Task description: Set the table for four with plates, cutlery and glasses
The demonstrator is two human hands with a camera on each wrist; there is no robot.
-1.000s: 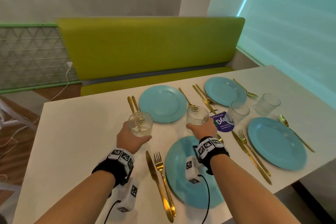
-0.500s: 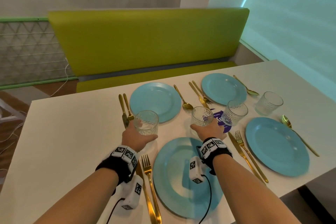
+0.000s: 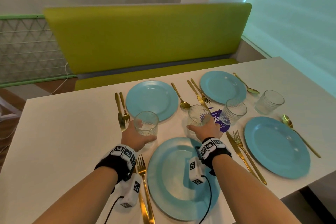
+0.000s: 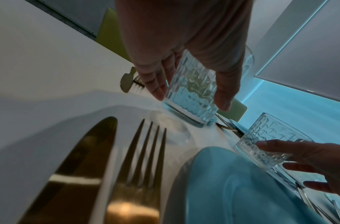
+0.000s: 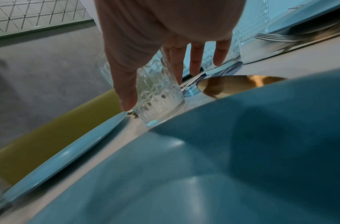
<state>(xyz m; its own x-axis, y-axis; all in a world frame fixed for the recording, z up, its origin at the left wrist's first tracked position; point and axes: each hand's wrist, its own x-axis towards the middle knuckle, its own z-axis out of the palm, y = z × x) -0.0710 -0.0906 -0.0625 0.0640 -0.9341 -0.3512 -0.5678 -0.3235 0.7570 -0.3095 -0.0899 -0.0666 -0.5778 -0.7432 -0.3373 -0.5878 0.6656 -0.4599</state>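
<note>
My left hand (image 3: 144,131) grips a cut-pattern glass (image 3: 146,123) just off the near rim of the far-left blue plate (image 3: 152,100), beside a gold fork and knife (image 3: 122,111). In the left wrist view fingers and thumb clasp that glass (image 4: 190,84) at its sides, its base at the table. My right hand (image 3: 201,126) holds a second glass (image 3: 199,115) beyond the near plate (image 3: 174,183), thumb on one side (image 5: 127,100). Two more glasses (image 3: 233,112) (image 3: 269,102) stand between the far-right plate (image 3: 222,87) and the right plate (image 3: 276,147).
Gold knives, forks and spoons lie beside every plate; a fork (image 3: 143,178) is under my left wrist. A purple round sticker (image 3: 218,120) sits mid-table. A green bench (image 3: 145,42) runs behind the white table (image 3: 63,132), whose left half is bare.
Both hands have brought their glasses slightly toward me. The left glass has shifted right, off the far fork's tips, to the plate's near rim. My head view has tilted.
</note>
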